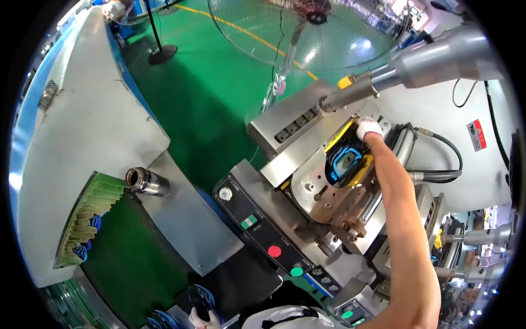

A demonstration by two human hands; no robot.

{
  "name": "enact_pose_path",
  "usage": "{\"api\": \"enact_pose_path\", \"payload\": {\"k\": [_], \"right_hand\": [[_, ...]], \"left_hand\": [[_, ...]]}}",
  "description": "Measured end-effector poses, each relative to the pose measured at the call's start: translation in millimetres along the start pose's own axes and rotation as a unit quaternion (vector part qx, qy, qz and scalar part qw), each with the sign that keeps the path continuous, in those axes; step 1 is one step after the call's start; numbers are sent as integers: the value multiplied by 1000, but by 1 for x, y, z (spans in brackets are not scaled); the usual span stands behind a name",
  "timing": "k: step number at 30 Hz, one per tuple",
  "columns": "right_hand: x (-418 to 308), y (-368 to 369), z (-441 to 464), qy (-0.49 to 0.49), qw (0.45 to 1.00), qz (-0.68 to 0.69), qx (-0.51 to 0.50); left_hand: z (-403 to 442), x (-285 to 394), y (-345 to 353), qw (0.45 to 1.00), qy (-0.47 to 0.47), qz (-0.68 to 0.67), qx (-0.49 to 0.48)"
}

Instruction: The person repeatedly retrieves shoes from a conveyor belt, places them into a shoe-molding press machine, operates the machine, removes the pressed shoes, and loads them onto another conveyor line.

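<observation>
My right hand point(369, 128), in a white glove, reaches to the far end of the machine's fixture beside a yellow strip point(341, 136). Its fingers look curled; what lies under them is hidden. Inside the fixture's opening sits a black part with a bright blue band point(346, 162). At the bottom edge, my left hand point(204, 319), also gloved, is closed on a black-and-blue coil point(201, 299). More blue-and-black coils point(162, 319) lie just left of it.
A control panel point(263, 230) with red and green buttons fronts the machine. A thick metal cylinder point(438, 60) extends above the fixture. Black hoses point(446, 175) run on the right. A steel cup-like cylinder point(148, 182) rests left, near a green-bristled opening point(90, 219). A fan point(309, 33) stands behind.
</observation>
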State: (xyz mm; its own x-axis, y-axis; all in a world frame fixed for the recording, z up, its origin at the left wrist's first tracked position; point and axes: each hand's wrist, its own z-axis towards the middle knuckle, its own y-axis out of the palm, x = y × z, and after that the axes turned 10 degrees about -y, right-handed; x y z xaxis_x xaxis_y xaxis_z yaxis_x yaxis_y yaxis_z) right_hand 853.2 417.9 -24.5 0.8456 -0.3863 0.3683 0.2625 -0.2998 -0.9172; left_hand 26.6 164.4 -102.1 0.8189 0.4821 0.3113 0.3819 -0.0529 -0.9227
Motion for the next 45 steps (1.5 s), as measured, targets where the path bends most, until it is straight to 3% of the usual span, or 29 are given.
{"api": "enact_pose_path", "payload": {"k": [1, 2, 6, 7, 8, 10, 14, 16, 18, 20, 22, 23, 26, 27, 28, 29, 30, 32, 35, 37, 40, 42, 44, 45], "right_hand": [[-13, -27, -15, 34, 999, 18, -20], [18, 26, 9, -36, 999, -12, 16], [9, 9, -4, -27, 999, -46, -10], [32, 62, 18, -60, 991, -108, 60], [12, 31, 7, -9, 996, -92, 13], [8, 13, -15, 5, 997, -31, 68], [-20, -51, -40, 73, 995, 58, 32], [-69, -118, -83, 156, 958, 239, 14], [-88, -98, -119, 117, 845, 511, 105], [-117, -89, -143, 162, 812, 558, 47], [-127, -23, -129, 250, 793, 533, 156], [-147, -65, -135, 304, 834, 441, 131], [-146, -51, -110, 390, 800, 405, 208], [-149, -68, -112, 412, 792, 419, 166], [-136, -51, -100, 322, 886, 321, 92], [-124, -33, -88, 223, 952, 206, 45], [-123, -46, -94, 93, 993, 37, -66], [-123, -40, -88, 290, 934, 202, 59], [-101, 4, -65, 131, 986, 98, 25], [-105, -26, -83, 114, 976, 183, 33], [-104, -87, -119, 154, 881, 446, 35], [-125, -126, -167, 143, 834, 529, 69], [-177, -140, -247, -8, 824, 495, 277], [-216, -151, -298, -48, 807, 526, 264]], "left_hand": [[1, 3, -3, 1000, 0, -10, -7], [2, 4, -5, 1000, 1, -23, -14], [2, 2, -4, 1000, 7, 12, 8], [3, 4, -3, 1000, -1, 6, 16], [4, 4, -5, 1000, -8, 9, 4], [5, 2, -9, 1000, -20, 7, -11], [5, -3, -6, 999, -24, -28, -13], [7, -7, -1, 998, -15, -64, 8], [8, -14, 4, 998, -12, -65, 8], [6, -16, 5, 998, -9, -64, 10], [7, -11, -4, 998, -3, -58, 10], [5, -10, -4, 998, 3, -60, 11], [4, -12, -9, 998, 28, -48, 6], [3, -22, 5, 996, 9, -85, 14], [2, -26, 17, 993, -13, -119, 20], [2, -35, 25, 994, -6, -110, 27], [4, -36, 24, 995, 1, -97, 32], [4, -28, 21, 995, 6, -95, 38], [3, -25, 13, 992, 50, -112, 31], [5, -22, 9, 992, 22, -124, 15], [11, -32, 20, 988, 28, -149, 10], [8, -34, 27, 987, 17, -162, 6], [8, -32, 19, 987, 36, -154, -5], [9, -33, 15, 986, 51, -157, -10]]}}
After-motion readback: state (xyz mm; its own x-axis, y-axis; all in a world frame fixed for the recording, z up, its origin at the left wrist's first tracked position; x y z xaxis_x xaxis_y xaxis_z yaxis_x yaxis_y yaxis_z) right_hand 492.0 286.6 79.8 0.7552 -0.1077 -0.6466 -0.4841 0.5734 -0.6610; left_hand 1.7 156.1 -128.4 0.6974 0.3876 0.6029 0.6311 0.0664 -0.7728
